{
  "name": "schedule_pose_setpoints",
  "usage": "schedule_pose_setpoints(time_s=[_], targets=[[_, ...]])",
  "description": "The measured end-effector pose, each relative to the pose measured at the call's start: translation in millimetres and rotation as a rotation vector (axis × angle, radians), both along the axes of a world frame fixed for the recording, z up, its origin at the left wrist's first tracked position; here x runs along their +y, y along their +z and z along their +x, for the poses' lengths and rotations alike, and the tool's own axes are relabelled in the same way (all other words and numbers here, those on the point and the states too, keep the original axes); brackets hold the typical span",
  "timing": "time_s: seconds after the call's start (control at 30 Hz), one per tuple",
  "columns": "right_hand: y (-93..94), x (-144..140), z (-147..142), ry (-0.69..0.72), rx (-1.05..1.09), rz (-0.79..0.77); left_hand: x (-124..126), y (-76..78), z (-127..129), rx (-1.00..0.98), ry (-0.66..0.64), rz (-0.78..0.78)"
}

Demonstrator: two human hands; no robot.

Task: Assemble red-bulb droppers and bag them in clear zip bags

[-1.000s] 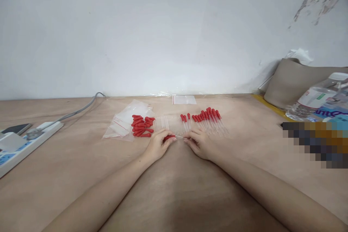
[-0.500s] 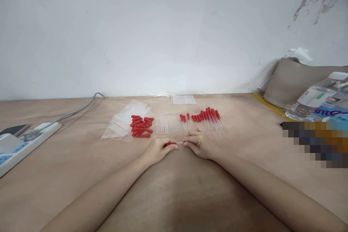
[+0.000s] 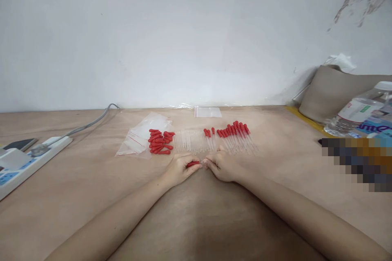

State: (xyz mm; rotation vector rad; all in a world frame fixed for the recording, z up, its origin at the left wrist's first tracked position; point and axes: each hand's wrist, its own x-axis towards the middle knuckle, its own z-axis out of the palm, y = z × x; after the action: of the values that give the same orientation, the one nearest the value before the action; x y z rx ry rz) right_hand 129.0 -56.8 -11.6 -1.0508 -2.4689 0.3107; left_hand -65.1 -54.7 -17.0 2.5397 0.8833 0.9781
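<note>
My left hand (image 3: 180,168) is closed around a red rubber dropper bulb (image 3: 192,164). Close beside it, my right hand (image 3: 222,165) pinches a thin clear dropper tube (image 3: 202,162) at the bulb's open end; the fingers hide most of the tube. Just beyond my left hand lies a pile of loose red bulbs (image 3: 159,142). A row of bare clear tubes (image 3: 190,142) lies to the right of the pile. Past my right hand, droppers with red bulbs on their tubes (image 3: 237,132) lie side by side, with a few more (image 3: 209,133) to their left.
Clear zip bags (image 3: 134,140) lie left of the bulbs, and another bag (image 3: 208,112) lies near the wall. A power strip (image 3: 39,163) with a grey cable is at the left. Plastic bottles (image 3: 352,116) and a grey-brown rolled sheet (image 3: 321,89) stand at the right.
My right hand has come closer to the left one, so less of the clear tube shows between them. More of the red bulb is visible in my left hand.
</note>
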Motion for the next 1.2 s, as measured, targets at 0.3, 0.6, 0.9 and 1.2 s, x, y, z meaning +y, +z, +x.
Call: schedule_pose_setpoints(time_s=[0.3, 0.6, 0.9, 1.2], targets=[[15.8, 10.1, 9.8, -0.079, 0.068, -0.024, 7.0, 5.4, -6.3, 0.088, 0.218, 0.182], [28.6, 45.2, 61.0, -0.874, 0.047, -0.030, 10.6, 0.6, -33.1, 0.421, 0.567, 0.253], [18.0, 48.0, 45.8, -0.956, -0.241, -0.043, 9.4, 1.4, -30.6, 0.464, 0.547, 0.244], [26.7, 49.3, 15.5, -0.837, -0.214, -0.132, 11.4, -1.2, -32.3, 0.445, 0.538, 0.212]])
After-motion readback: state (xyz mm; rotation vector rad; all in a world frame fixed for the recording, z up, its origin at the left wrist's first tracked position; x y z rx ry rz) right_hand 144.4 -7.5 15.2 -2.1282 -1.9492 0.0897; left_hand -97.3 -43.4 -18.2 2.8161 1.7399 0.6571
